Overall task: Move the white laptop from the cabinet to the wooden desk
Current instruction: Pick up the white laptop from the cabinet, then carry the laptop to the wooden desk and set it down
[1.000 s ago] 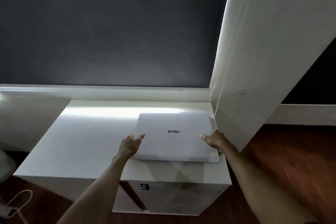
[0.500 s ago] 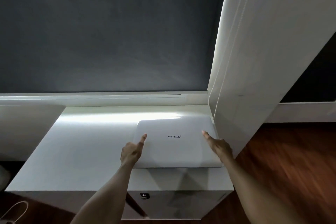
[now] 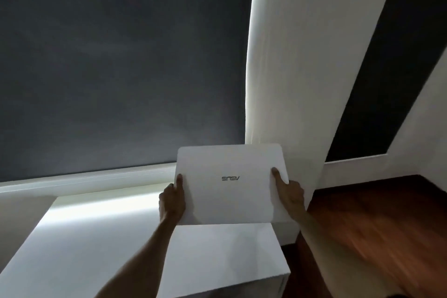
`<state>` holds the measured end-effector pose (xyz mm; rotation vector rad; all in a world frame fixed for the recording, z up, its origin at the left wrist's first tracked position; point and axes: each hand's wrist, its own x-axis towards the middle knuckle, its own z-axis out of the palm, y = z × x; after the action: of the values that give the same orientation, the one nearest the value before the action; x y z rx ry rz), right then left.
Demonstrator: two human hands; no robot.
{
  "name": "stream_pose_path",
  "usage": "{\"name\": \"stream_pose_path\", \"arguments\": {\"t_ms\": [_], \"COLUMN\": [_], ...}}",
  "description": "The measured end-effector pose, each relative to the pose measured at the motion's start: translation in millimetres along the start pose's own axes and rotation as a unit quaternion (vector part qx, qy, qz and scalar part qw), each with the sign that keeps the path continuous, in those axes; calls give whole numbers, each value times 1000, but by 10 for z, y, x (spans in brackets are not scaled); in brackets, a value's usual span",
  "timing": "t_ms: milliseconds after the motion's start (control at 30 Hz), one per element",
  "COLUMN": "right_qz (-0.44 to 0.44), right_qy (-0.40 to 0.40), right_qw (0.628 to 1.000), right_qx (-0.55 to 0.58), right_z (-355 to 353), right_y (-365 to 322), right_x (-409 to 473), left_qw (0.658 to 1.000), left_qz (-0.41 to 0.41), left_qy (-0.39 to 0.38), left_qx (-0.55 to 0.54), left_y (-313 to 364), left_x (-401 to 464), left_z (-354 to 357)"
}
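White laptop held clear above cabinet, lid closed. Short edges clasped by left hand and right hand; long axis spanned between them. Wooden desk not seen.

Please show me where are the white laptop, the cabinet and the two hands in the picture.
white laptop [image 3: 227,201]: head view, middle of its closed lid, below the logo.
cabinet [image 3: 96,244]: head view, bare top surface.
left hand [image 3: 172,203]: head view, back of the hand.
right hand [image 3: 290,195]: head view, back of the hand.
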<state>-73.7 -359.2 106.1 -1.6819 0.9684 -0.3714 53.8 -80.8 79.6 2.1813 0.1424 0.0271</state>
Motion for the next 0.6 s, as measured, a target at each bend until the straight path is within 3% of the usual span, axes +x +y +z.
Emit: {"name": "stream_pose_path", "arguments": {"t_ms": [267, 433, 600], "right_qz": [-67, -70, -52], "right_qy": [120, 213, 300], "right_qw": [989, 974, 952], "right_qx": [48, 32, 39], "right_z": [-828, -1641, -2620], "right_y": [-242, -118, 202], "right_x": [-14, -106, -343], "left_qw": [983, 964, 950], "left_qz": [132, 189, 232], "left_qy": [-5, -58, -143], "left_qx": [-130, -178, -153], "left_y": [898, 1414, 1962], "left_x": [-83, -446, -1134], "left_z": [453, 1021, 1634]}}
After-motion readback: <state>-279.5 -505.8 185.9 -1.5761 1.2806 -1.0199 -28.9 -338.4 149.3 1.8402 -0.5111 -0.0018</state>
